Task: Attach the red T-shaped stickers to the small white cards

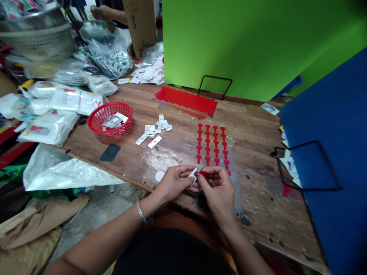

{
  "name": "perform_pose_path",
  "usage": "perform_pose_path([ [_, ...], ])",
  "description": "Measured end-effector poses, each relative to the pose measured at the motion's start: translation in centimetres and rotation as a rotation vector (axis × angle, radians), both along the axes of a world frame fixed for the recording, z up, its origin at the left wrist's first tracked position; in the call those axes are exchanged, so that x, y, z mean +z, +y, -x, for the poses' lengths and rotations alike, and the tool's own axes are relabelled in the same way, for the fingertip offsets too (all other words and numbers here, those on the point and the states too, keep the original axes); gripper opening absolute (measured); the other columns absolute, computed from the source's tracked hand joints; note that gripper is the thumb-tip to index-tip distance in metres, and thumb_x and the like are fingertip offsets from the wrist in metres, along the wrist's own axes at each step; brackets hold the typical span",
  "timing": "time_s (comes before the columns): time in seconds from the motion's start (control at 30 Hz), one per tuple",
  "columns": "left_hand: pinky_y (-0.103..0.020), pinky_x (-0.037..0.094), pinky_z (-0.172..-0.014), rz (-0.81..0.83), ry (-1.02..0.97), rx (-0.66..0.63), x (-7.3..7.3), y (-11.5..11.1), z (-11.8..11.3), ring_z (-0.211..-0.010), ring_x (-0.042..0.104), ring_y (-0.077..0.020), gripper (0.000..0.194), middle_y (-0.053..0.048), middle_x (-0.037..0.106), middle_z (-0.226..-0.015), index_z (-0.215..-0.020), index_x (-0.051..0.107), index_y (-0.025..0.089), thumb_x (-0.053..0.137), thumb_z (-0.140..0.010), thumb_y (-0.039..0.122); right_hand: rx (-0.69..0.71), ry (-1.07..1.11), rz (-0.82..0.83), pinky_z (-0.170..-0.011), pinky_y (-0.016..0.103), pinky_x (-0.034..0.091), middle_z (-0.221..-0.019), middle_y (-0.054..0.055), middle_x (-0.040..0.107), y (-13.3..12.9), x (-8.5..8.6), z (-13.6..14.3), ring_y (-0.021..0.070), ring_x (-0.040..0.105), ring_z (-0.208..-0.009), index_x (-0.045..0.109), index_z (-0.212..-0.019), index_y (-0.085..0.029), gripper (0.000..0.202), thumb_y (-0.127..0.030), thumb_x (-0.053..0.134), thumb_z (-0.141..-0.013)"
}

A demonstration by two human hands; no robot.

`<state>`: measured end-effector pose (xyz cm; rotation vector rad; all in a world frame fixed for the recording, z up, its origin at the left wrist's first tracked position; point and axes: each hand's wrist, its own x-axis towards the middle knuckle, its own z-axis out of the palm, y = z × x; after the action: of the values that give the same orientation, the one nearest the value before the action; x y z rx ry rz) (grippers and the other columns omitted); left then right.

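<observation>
My left hand [174,182] is closed on a small silver-white metal plate [195,170] over the table's front edge. Against that plate, the fingertips of my right hand [220,188] pinch a red piece [203,173], its outline partly hidden by the fingers. Just beyond my hands lies a clear sheet [237,179] bearing rows of red T-shaped stickers [216,144]. Several more metal plates [155,142] are scattered left of the sheet. Others rest inside a red plastic basket [128,121].
Flat red sheets [183,100] lie at the back by a green panel [229,42]. A blue panel [332,145] with a black wire frame [309,188] stands right. Bagged packs [64,99] crowd the left. Another person's hand [102,12] shows at the far back.
</observation>
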<state>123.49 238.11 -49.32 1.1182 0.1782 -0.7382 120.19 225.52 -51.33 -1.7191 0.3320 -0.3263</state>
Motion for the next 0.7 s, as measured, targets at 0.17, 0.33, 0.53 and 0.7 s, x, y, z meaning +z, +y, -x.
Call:
perform_pose_path([
  [0.17, -0.021, 0.054, -0.06, -0.005, -0.016, 0.011, 0.02, -0.06, -0.06, -0.061, 0.065, -0.0112, 0.034, -0.005, 0.072, -0.082, -0.1, 0.066, 0.011, 0.068, -0.066, 0.01, 0.021, -0.009, -0.018, -0.06, 0.024, 0.05, -0.082, 0.001, 0.06, 0.05, -0.09, 0.01, 0.0129, 0.058, -0.069, 0.053, -0.081, -0.02, 0.019, -0.027, 0.068, -0.071],
  [0.33, -0.021, 0.054, -0.059, -0.012, -0.036, 0.015, 0.1, -0.05, -0.14, -0.059, 0.065, -0.0105, 0.034, -0.004, 0.072, -0.081, -0.099, 0.067, 0.012, 0.068, -0.066, 0.01, 0.032, -0.001, -0.007, -0.06, 0.026, 0.051, -0.083, 0.002, 0.061, -0.06, 0.01, 0.07, 0.0137, 0.059, -0.07, 0.053, -0.08, -0.02, 0.02, -0.028, 0.069, -0.071],
  [0.53, -0.021, 0.054, -0.059, -0.022, -0.042, 0.017, -0.01, -0.07, -0.14, -0.061, 0.065, -0.0114, 0.036, -0.005, 0.072, -0.083, -0.102, 0.067, 0.012, 0.069, -0.065, 0.011, 0.056, 0.009, -0.032, -0.058, 0.025, 0.052, -0.081, 0.001, 0.061, -0.21, 0.37, 0.05, 0.0127, 0.059, -0.067, 0.053, -0.081, -0.021, 0.021, -0.029, 0.07, -0.071],
  [0.7, -0.021, 0.054, -0.059, -0.018, -0.05, 0.013, -0.05, -0.09, -0.11, -0.061, 0.065, -0.0117, 0.037, -0.005, 0.072, -0.081, -0.102, 0.067, 0.012, 0.069, -0.065, 0.012, 0.07, 0.007, -0.03, -0.058, 0.024, 0.052, -0.082, 0.0, 0.061, -0.23, 0.31, 0.06, 0.0121, 0.06, -0.067, 0.054, -0.081, -0.021, 0.02, -0.028, 0.07, -0.071],
])
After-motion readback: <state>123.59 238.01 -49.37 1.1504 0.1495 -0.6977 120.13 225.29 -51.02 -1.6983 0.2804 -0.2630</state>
